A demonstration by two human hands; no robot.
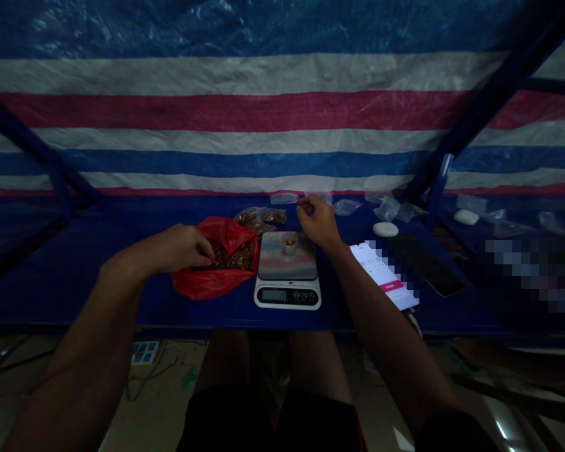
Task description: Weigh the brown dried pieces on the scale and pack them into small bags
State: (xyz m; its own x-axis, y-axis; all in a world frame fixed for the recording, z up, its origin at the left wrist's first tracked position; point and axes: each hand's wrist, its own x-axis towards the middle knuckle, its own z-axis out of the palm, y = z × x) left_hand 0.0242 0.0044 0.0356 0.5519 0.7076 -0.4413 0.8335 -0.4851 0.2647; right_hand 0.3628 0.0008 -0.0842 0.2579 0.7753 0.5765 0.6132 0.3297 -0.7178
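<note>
My left hand [194,246] reaches into the mouth of a red plastic bag [207,287], its fingers drawn together at the small brown seed-like pieces [242,256] inside. Whether it pinches any of them is hidden. To the right of the bag lies a white kitchen scale [288,271] with its display lit, seeming to read 19. On its plate stands a small clear cup [289,248] with a few brown pieces in it. Beyond the scale's back right corner is my right hand [317,220], fingers curled with tips close together near clear plastic bags; anything between them is too small to make out.
Filled clear packets [275,216] lie behind the red bag. Clear bags [346,207] are scattered along the back edge. On the right are a white oval case [385,230], a lit phone [381,276] and a dark phone [428,267]. Blue frame bars flank the striped sheet.
</note>
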